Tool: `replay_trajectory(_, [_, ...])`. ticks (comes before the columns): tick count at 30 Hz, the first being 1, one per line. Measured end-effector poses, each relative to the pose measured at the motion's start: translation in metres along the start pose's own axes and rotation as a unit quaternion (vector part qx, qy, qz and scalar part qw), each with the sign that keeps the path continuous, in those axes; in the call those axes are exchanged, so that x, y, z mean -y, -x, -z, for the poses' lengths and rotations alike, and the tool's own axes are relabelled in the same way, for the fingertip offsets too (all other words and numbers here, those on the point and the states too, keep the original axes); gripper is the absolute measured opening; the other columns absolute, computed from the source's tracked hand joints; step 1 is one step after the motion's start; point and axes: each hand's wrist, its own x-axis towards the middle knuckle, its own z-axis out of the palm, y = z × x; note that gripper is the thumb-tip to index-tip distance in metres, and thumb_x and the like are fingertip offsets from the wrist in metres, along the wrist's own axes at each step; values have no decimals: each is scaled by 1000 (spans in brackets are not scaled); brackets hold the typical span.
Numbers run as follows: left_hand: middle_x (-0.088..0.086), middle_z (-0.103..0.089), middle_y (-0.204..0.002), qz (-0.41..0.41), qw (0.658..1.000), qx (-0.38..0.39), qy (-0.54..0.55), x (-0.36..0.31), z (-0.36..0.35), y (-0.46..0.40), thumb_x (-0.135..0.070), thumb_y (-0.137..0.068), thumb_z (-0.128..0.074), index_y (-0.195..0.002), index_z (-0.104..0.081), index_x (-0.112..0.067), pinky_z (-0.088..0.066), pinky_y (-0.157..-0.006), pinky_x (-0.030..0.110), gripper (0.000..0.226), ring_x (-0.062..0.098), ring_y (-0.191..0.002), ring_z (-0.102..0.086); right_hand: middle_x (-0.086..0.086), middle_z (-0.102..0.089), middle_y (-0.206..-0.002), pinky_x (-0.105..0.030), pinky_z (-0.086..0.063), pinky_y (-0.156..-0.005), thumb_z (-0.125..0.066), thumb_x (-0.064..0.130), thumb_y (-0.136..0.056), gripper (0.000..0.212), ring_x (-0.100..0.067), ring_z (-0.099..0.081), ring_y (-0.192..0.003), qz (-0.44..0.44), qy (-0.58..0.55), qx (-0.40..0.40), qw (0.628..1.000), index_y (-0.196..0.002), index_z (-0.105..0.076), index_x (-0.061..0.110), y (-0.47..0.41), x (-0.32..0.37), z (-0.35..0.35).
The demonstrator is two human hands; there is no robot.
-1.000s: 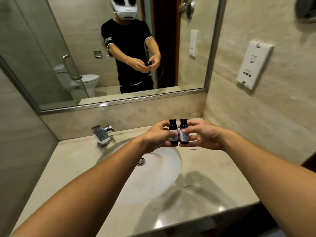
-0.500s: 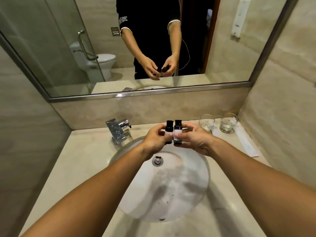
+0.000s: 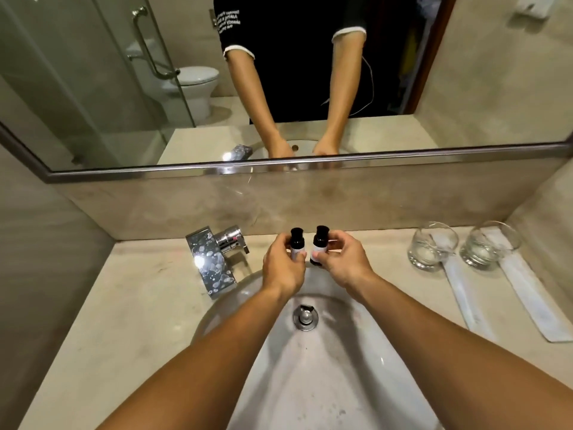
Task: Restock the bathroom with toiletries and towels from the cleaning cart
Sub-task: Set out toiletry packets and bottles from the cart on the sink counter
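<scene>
Two small dark toiletry bottles with black caps and pale labels stand upright side by side at the back of the counter, just behind the sink's rim. My left hand grips the left bottle. My right hand pinches the right bottle. A small gap separates the two bottles. My fingers hide the bottles' bases, so I cannot tell whether they touch the counter.
A white sink with a chrome drain lies below my hands. A chrome tap stands to the left. Two drinking glasses and two white wrapped packets lie at the right. A mirror runs along the wall.
Both hands carried the bottles down and toward the wall, from above the basin to the counter's back. The bottles moved slightly apart. The view tilted downward.
</scene>
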Motion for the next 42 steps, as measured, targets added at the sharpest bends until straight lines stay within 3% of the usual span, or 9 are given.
replay_trajectory(5, [2,-69,-103,-20,999,-42,7,29,-8,-20,-7,-91,-64,-109,-61,-17,-51,-90,43,21,24,-100,-62,4,-67,-94,-21,-50,-81,-75,5,-84,27,-12,-63,-85,66,95,-54,992,-107,-66,17,-30,-23,-31])
replay_trajectory(9, [2,-67,-97,-40,998,-53,4,46,-7,-32,-8,-90,-64,-108,-61,-17,-49,-90,47,21,28,-100,-60,4,-64,-82,-5,-38,-61,-75,8,-83,23,-12,-58,-75,90,120,-65,987,-101,-66,20,-43,-31,-48])
replay_trajectory(12, [1,-68,-100,-46,996,-62,-43,53,-6,-41,-12,-89,-66,-110,-63,-18,-47,-92,46,21,27,-102,-59,4,-63,-81,-3,-38,-59,-75,5,-81,23,-11,-57,-73,109,140,-59,982,-97,-65,19,-49,-33,-57])
replay_trajectory(16, [-3,-60,-116,1,981,-111,-161,59,-4,-47,-32,-93,-64,-119,-64,-27,-37,-104,42,27,21,-113,-52,-2,-65,-91,-11,-38,-65,-75,7,-82,26,-11,-56,-76,120,157,-62,978,-107,-68,15,-59,-37,-68])
replay_trajectory(21, [-4,-58,-124,31,980,-110,-161,63,-3,-55,-38,-94,-62,-126,-61,-27,-32,-109,46,33,22,-124,-51,-2,-69,-89,-28,-56,-76,-74,4,-83,31,-14,-64,-76,115,110,-89,983,-111,-66,14,-63,-38,-79])
replay_trajectory(25, [-6,-61,-118,39,982,-142,-116,65,-4,-59,-36,-92,-65,-113,-60,-27,-30,-109,44,24,21,-122,-51,3,-67,-79,-25,-57,-72,-76,2,-81,27,-9,-65,-70,110,85,-112,984,-98,-61,16,-65,-37,-84])
replay_trajectory(29, [-5,-63,-116,55,980,-160,-105,67,-6,-63,-37,-93,-64,-112,-60,-28,-29,-108,40,22,22,-118,-55,1,-70,-81,-26,-57,-73,-78,9,-79,22,-13,-68,-75,110,109,-106,982,-92,-64,21,-68,-35,-90])
replay_trajectory(34, [-4,-63,-110,34,979,-174,-99,72,-5,-65,-35,-91,-67,-110,-61,-24,-42,-99,45,22,23,-107,-60,-4,-68,-90,-30,-52,-78,-81,20,-78,22,-19,-63,-85,124,184,-122,967,-97,-70,15,-69,-33,-93])
replay_trajectory(42, [-1,-59,-120,55,975,-168,-135,65,-8,-61,-41,-88,-70,-114,-55,-23,-30,-106,37,35,25,-118,-52,-6,-69,-94,-24,-41,-71,-72,14,-85,20,-24,-63,-88,105,231,-108,961,-104,-72,13,-61,-29,-89])
